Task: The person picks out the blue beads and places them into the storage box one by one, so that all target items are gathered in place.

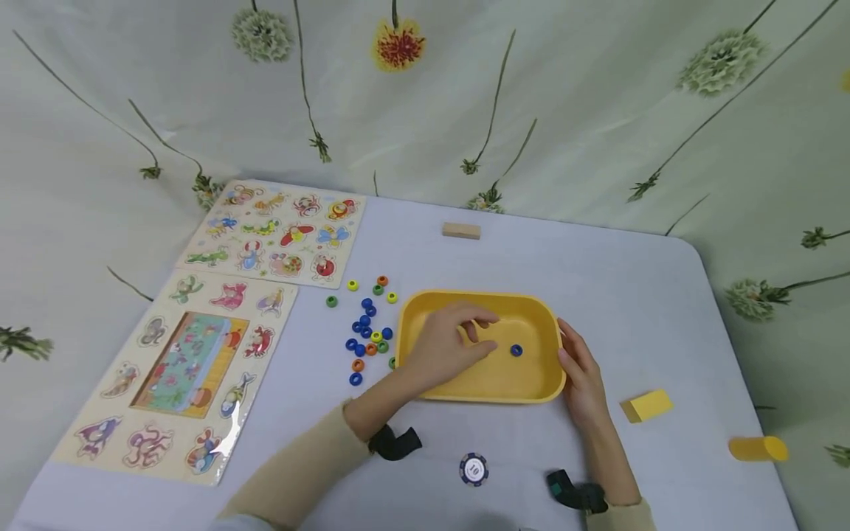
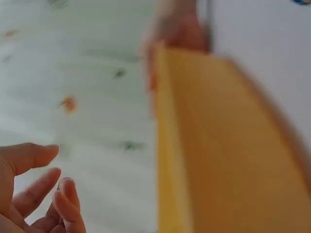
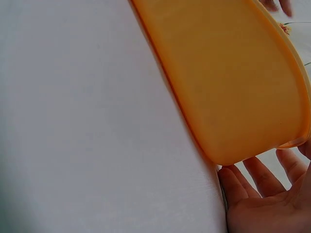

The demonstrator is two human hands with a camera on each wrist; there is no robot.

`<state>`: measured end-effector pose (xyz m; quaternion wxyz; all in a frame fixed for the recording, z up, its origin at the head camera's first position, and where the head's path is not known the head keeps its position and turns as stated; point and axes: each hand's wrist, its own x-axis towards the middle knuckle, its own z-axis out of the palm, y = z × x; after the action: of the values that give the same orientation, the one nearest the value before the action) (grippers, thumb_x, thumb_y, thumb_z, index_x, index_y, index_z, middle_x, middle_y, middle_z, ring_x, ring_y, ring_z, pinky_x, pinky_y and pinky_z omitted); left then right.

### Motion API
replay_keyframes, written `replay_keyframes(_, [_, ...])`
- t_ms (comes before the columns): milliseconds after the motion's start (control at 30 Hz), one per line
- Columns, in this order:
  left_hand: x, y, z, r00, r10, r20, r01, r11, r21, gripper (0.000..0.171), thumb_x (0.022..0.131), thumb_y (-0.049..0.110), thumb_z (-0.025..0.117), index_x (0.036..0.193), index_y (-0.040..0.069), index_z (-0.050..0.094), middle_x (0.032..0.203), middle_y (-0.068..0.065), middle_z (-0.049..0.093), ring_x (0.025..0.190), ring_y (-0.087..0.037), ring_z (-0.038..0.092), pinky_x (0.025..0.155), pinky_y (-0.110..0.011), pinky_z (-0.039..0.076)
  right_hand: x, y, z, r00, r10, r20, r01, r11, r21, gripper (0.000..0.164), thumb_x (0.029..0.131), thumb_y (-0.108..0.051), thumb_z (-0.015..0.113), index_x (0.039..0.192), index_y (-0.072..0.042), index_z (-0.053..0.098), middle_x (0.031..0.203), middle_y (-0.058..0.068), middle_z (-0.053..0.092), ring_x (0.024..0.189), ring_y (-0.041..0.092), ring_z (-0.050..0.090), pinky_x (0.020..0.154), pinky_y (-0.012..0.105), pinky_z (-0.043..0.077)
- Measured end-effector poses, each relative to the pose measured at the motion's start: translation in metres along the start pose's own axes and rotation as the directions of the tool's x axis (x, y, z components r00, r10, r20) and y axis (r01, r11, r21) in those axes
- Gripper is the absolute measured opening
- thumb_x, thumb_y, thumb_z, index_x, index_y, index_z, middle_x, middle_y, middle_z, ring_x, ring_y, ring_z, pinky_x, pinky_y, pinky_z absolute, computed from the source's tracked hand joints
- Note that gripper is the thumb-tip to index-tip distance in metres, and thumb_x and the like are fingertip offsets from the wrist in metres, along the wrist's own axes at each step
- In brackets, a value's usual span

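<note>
My left hand hovers over the yellow plastic tray, thumb and index finger apart with nothing between them. In the left wrist view the same fingers are bent and bare. A single blue bead lies on the tray floor, just right of the left fingertips. My right hand holds the tray's right end, thumb at the rim and fingers along the outer wall. The right wrist view shows its fingers against the tray's end. Several blue, green, orange and yellow beads are scattered left of the tray.
Two picture puzzle boards cover the left of the table. A small wooden block lies behind the tray, a poker chip in front. On the right are a yellow block and a yellow cylinder.
</note>
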<state>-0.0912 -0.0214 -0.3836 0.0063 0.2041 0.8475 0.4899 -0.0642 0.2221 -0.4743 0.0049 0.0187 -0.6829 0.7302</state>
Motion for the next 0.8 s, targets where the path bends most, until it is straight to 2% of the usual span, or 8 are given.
replay_keyframes(100, [-0.022, -0.012, -0.041, 0.991, -0.035, -0.130, 0.012, 0.985, -0.171, 0.030, 0.075, 0.016, 0.070, 0.104, 0.014, 0.063, 0.094, -0.001, 0.060, 0.076, -0.012, 0.054, 0.060, -0.021, 0.048, -0.001, 0.000, -0.002, 1.000, 0.002, -0.006, -0.002, 1.000, -0.002, 0.044, 0.095, -0.017, 0.039, 0.138, -0.011, 0.031, 0.130, 0.004, 0.046, 0.113, 0.011, 0.048, 0.085, 0.016, 0.044])
replay_keyframes(200, [-0.044, -0.041, -0.076, 0.963, -0.106, -0.247, 0.031, 0.956, -0.292, 0.035, 0.076, 0.010, 0.069, 0.109, 0.008, 0.060, 0.102, -0.005, 0.057, 0.083, -0.016, 0.053, 0.064, -0.020, 0.049, 0.000, 0.000, -0.002, 1.000, 0.013, -0.014, -0.013, 1.000, 0.004, 0.044, 0.095, -0.019, 0.041, 0.137, -0.013, 0.033, 0.130, 0.005, 0.046, 0.112, 0.012, 0.048, 0.085, 0.017, 0.045])
replay_keyframes(267, [-0.057, -0.063, -0.092, 0.941, -0.169, -0.294, 0.059, 0.935, -0.349, 0.038, 0.076, 0.004, 0.067, 0.113, 0.001, 0.057, 0.105, -0.004, 0.056, 0.087, -0.019, 0.053, 0.066, -0.018, 0.049, 0.000, 0.000, -0.001, 1.000, 0.018, -0.007, -0.018, 1.000, 0.014, 0.044, 0.094, -0.020, 0.041, 0.137, -0.013, 0.032, 0.130, 0.004, 0.046, 0.112, 0.012, 0.049, 0.085, 0.017, 0.045])
replay_keyframes(400, [-0.078, -0.102, -0.106, 0.893, -0.313, -0.323, 0.176, 0.904, -0.390, 0.042, 0.078, 0.003, 0.065, 0.117, -0.002, 0.052, 0.109, -0.002, 0.056, 0.093, -0.021, 0.053, 0.068, -0.015, 0.048, 0.001, -0.001, 0.000, 1.000, 0.018, 0.015, -0.018, 1.000, 0.024, 0.045, 0.095, -0.020, 0.040, 0.138, -0.013, 0.030, 0.131, 0.004, 0.044, 0.112, 0.012, 0.048, 0.085, 0.018, 0.045])
replay_keyframes(500, [-0.088, -0.126, -0.106, 0.873, -0.370, -0.317, 0.247, 0.897, -0.366, 0.043, 0.078, 0.008, 0.066, 0.118, 0.001, 0.053, 0.111, -0.009, 0.055, 0.092, -0.019, 0.054, 0.068, -0.015, 0.048, 0.002, 0.000, 0.001, 0.999, 0.034, 0.009, -0.034, 0.999, 0.023, 0.044, 0.094, -0.021, 0.041, 0.137, -0.015, 0.033, 0.131, 0.004, 0.045, 0.110, 0.012, 0.050, 0.084, 0.019, 0.046])
replay_keyframes(567, [-0.092, -0.140, -0.103, 0.876, -0.369, -0.310, 0.267, 0.907, -0.325, 0.043, 0.077, 0.010, 0.068, 0.118, 0.003, 0.054, 0.112, -0.013, 0.054, 0.090, -0.016, 0.055, 0.068, -0.015, 0.048, 0.003, 0.001, 0.001, 0.999, 0.035, 0.017, -0.035, 0.999, 0.021, 0.044, 0.095, -0.020, 0.041, 0.137, -0.014, 0.032, 0.131, 0.006, 0.044, 0.109, 0.012, 0.050, 0.083, 0.019, 0.046])
replay_keyframes(633, [-0.093, -0.151, -0.099, 0.888, -0.351, -0.299, 0.275, 0.924, -0.265, 0.043, 0.077, 0.014, 0.069, 0.117, 0.006, 0.055, 0.111, -0.012, 0.054, 0.090, -0.014, 0.054, 0.069, -0.014, 0.048, 0.002, 0.002, 0.000, 0.999, 0.035, 0.018, -0.036, 0.999, 0.027, 0.044, 0.095, -0.020, 0.041, 0.137, -0.014, 0.032, 0.131, 0.006, 0.045, 0.108, 0.012, 0.051, 0.083, 0.019, 0.047])
replay_keyframes(800, [-0.090, -0.156, -0.091, 0.914, -0.303, -0.269, 0.293, 0.953, -0.076, 0.040, 0.076, 0.023, 0.070, 0.114, 0.017, 0.058, 0.106, -0.001, 0.056, 0.091, -0.011, 0.050, 0.072, -0.011, 0.044, 0.001, 0.002, -0.003, 1.000, 0.012, 0.024, -0.012, 0.999, 0.035, 0.044, 0.095, -0.018, 0.039, 0.138, -0.011, 0.030, 0.131, 0.007, 0.044, 0.109, 0.013, 0.051, 0.082, 0.019, 0.047])
